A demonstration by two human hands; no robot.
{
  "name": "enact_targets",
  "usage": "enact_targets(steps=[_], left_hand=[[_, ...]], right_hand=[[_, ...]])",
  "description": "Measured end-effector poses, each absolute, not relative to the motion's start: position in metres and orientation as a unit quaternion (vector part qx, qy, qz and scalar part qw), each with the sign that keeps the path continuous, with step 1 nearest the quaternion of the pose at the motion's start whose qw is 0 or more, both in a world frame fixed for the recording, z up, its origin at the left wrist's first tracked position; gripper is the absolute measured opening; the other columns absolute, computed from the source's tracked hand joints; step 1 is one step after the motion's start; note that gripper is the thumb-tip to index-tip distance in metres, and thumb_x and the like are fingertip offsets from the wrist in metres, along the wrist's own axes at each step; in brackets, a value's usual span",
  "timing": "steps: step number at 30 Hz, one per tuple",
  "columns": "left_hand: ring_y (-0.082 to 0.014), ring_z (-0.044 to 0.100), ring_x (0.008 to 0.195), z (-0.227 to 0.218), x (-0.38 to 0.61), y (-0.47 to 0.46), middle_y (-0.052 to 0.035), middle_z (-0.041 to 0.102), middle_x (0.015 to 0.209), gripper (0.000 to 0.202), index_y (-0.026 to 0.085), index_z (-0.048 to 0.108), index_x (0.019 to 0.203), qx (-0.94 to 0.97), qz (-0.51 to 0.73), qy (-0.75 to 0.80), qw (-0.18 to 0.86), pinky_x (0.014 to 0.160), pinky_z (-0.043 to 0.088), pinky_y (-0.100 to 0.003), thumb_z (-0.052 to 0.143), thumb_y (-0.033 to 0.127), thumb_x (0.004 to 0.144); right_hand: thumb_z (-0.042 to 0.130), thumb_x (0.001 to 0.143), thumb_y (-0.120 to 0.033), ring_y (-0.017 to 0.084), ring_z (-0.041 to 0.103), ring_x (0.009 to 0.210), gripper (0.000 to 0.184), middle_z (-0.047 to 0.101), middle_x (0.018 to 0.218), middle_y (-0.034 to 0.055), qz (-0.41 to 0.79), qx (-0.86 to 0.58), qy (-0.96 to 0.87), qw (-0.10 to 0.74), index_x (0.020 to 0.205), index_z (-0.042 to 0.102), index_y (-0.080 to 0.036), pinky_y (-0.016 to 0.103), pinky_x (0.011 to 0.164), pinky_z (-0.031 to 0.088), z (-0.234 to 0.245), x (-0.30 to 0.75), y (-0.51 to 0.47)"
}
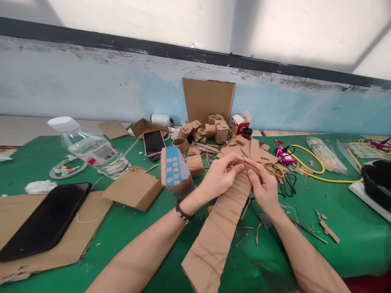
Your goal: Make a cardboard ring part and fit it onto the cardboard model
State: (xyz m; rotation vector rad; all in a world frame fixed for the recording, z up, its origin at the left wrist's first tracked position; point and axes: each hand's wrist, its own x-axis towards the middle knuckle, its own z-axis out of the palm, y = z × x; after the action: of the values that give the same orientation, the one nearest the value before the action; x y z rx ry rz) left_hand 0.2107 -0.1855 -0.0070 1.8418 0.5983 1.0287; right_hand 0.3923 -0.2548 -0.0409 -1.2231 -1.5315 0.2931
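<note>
A long cardboard strip (218, 238), creased crosswise along its length, slants down from my hands toward the lower middle of the view. My left hand (221, 175) pinches its far end between thumb and fingers. On the right edge of that same end, my right hand (263, 185) grips with the thumb on top. The end between my hands is bent over. Just left of my left wrist stands a rolled cardboard piece (175, 169) with blue tape on it. Behind my hands lie scissors with yellow handles (274, 167), partly hidden by my right hand.
A water bottle (91, 148), a stack of cardboard squares (134, 187) and a black tablet (45, 219) are on the left. A cardboard camera model (217, 128) stands at the back. On the right are a purple power plug (284, 155), yellow cord (319, 160) and cardboard scraps (330, 231).
</note>
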Motion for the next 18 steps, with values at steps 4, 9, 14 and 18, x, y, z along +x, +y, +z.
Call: enact_targets(steps=[4, 9, 14, 18], left_hand=[[-0.0221, 0.076, 0.106, -0.013, 0.215, -0.184, -0.0051, 0.081, 0.109, 0.012, 0.021, 0.072, 0.11, 0.724, 0.435, 0.243, 0.477, 0.096, 0.057, -0.033, 0.062, 0.028, 0.108], [-0.0223, 0.073, 0.109, -0.01, 0.21, -0.176, -0.0066, 0.08, 0.116, 0.027, 0.02, 0.073, 0.12, 0.749, 0.389, 0.254, 0.473, 0.094, 0.056, -0.031, 0.056, 0.04, 0.113], [-0.0206, 0.07, 0.097, 0.0, 0.204, -0.179, -0.0046, 0.079, 0.107, 0.029, 0.021, 0.073, 0.118, 0.771, 0.374, 0.267, 0.44, 0.086, 0.052, -0.031, 0.053, 0.041, 0.115], [-0.0198, 0.068, 0.092, -0.001, 0.205, -0.183, -0.0025, 0.078, 0.1, 0.025, 0.022, 0.072, 0.107, 0.78, 0.389, 0.277, 0.405, 0.084, 0.049, -0.031, 0.053, 0.036, 0.114]], right_hand=[[0.06, 0.112, -0.041, 0.027, 0.082, 0.108, 0.036, 0.086, 0.126, 0.0067, 0.129, -0.515, -0.646, 0.548, 0.141, 0.079, -0.028, 0.042, 0.097, 0.067, -0.043, 0.393, -0.251], [0.061, 0.111, -0.049, 0.017, 0.069, 0.061, 0.043, 0.085, 0.093, 0.0036, 0.226, -0.53, -0.627, 0.524, 0.142, 0.079, -0.025, 0.031, 0.06, 0.062, -0.039, 0.403, -0.245], [0.06, 0.112, -0.049, 0.018, 0.071, 0.065, 0.043, 0.085, 0.096, 0.0044, 0.19, -0.531, -0.645, 0.515, 0.14, 0.08, -0.025, 0.032, 0.064, 0.062, -0.035, 0.406, -0.247], [0.057, 0.113, -0.044, 0.022, 0.077, 0.074, 0.04, 0.087, 0.102, 0.0061, 0.101, -0.535, -0.666, 0.51, 0.141, 0.08, -0.026, 0.036, 0.072, 0.065, -0.036, 0.4, -0.254]])
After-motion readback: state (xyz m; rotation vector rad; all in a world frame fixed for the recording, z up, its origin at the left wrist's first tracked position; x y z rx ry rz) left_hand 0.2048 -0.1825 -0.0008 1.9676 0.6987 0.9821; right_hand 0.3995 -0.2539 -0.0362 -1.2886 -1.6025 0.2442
